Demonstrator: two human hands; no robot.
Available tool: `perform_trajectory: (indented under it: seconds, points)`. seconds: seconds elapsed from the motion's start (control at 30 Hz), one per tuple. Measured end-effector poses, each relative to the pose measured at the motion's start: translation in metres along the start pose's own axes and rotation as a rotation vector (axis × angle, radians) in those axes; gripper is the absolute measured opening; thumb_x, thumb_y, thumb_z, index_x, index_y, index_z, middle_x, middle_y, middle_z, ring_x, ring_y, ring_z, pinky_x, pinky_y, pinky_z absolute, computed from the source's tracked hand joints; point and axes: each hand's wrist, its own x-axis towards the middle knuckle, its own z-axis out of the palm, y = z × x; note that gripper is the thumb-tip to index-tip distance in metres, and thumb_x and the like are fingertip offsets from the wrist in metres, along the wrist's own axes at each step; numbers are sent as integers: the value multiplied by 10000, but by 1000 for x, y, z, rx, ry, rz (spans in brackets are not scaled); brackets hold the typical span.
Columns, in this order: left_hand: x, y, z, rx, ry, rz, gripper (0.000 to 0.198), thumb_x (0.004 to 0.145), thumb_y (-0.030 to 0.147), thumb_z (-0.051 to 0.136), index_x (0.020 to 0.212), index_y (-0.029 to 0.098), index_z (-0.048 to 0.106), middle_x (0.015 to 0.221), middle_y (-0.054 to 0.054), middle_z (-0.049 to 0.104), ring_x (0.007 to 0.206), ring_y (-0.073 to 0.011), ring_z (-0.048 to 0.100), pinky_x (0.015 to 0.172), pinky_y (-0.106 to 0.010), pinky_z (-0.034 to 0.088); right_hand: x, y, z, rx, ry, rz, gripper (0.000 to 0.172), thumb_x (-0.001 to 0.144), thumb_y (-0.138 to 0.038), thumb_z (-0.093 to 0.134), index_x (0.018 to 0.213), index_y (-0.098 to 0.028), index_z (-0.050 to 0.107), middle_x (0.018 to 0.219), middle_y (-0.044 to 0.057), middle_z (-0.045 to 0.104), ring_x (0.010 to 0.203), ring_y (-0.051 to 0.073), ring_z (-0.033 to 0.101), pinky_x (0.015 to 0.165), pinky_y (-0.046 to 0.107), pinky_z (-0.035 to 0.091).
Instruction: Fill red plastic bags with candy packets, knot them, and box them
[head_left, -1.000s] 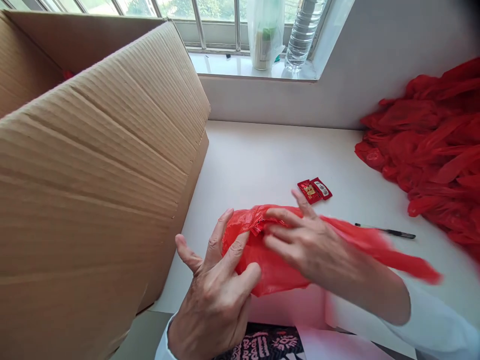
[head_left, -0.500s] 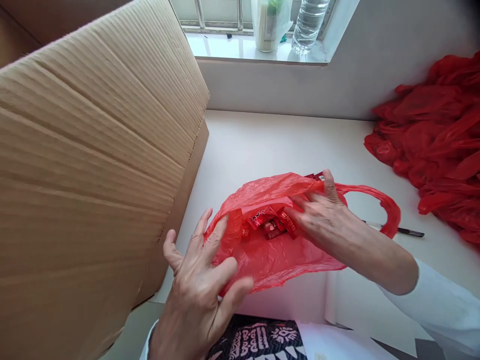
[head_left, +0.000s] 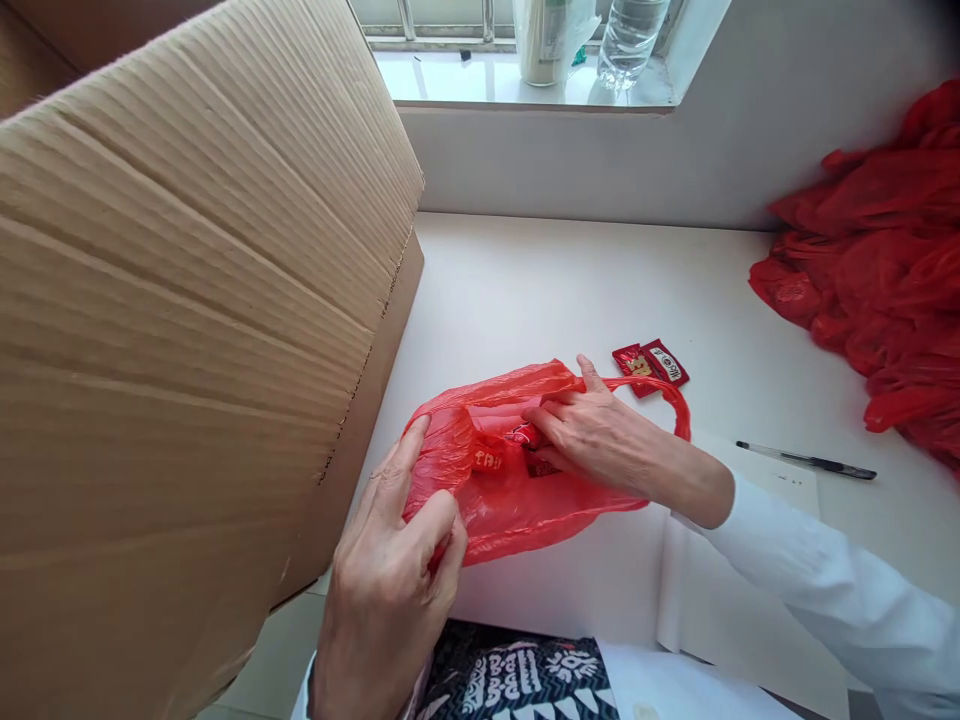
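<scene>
A thin red plastic bag [head_left: 525, 520] lies on its side on the white table, its mouth towards me. My left hand [head_left: 397, 560] grips its left rim, thumb and curled fingers closed on the film, index finger stretched along the edge. Inside the mouth, my right hand [head_left: 600, 430] reaches over small red packets [head_left: 489, 458]; its thumb stands apart and its fingers are stretched out, touching them. Part of the packets is hidden by that hand. Beyond the bag, two red packets [head_left: 651, 364] rest on the table.
A large open cardboard box [head_left: 225, 300] fills the left side. Red plastic bags [head_left: 885, 260] are heaped at the right against the wall. A pen [head_left: 810, 460] lies by white paper [head_left: 720, 580]. A water bottle [head_left: 634, 40] stands on the windowsill [head_left: 480, 80].
My left hand has closed on the bag's rim. My right hand has moved left inside the bag, and the bag's handle has shifted left, uncovering the two packets behind and the pen.
</scene>
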Motion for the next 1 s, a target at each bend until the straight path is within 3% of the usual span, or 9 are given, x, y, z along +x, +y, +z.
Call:
perform_trajectory:
  seconds: [0.17,0.27,0.43,0.53,0.63,0.77,0.87,0.93,1.0]
  points:
    - [11,5,4,-40,-14,50,67,859,147,590,914,168,558,1374,-139,483,1294,-284,435,1080,-424,381,-7,-4,-25,228,-11,-41,148,929,-184,403,998,-154,531,784,25,608,791,195,549,1039,570,272]
    - [16,9,8,-73,-31,123,355,840,271,653,1155,143,552,1290,-139,559,1295,-329,387,1056,-499,392,-11,-13,-32,254,26,-100,176,934,-124,376,991,-165,536,884,49,632,905,202,545,1046,550,279]
    - [16,13,11,-162,-124,119,20,877,213,597,884,215,615,1096,-37,682,1269,-320,415,1075,-610,283,-18,-19,-38,272,-2,-111,225,949,-84,379,978,-179,582,860,21,646,874,164,553,1043,507,308]
    - [14,11,7,-239,-103,101,94,859,196,616,796,264,633,914,35,717,1219,-278,481,1117,-626,162,-24,-15,-38,370,40,-90,198,964,-148,421,1009,-198,607,936,24,680,932,151,587,1029,452,340]
    - [11,9,1,-320,-74,88,164,841,137,612,800,291,652,858,32,710,1213,-265,484,1110,-656,146,-31,-13,-39,538,84,-82,208,983,-224,421,1015,-230,627,994,1,697,1022,126,597,1047,410,329]
    - [7,9,-5,-357,-56,99,194,831,96,591,787,275,650,958,-9,703,1260,-295,430,1068,-724,143,-42,-20,-46,631,131,-69,210,981,-228,433,1089,-260,611,986,-47,708,1130,108,557,1081,383,283]
    - [6,9,-6,-308,-67,134,158,818,157,634,787,305,678,1182,-14,645,1323,-342,363,1048,-759,73,-50,-26,-49,572,121,-47,231,961,-217,471,1156,-252,590,997,-20,711,1106,142,566,1090,419,275]
    - [5,7,-4,-214,-41,117,149,806,196,665,825,340,699,1394,1,495,1369,-375,299,1042,-766,31,-53,-28,-49,485,139,-27,249,951,-172,460,1151,-214,603,943,18,718,999,174,603,1103,490,239]
    - [3,5,-1,-128,-16,62,199,801,186,672,926,337,701,1551,-1,254,1400,-401,239,1063,-738,111,-53,-29,-45,380,187,1,252,930,-123,453,1098,-172,634,834,34,712,848,184,618,1103,552,209]
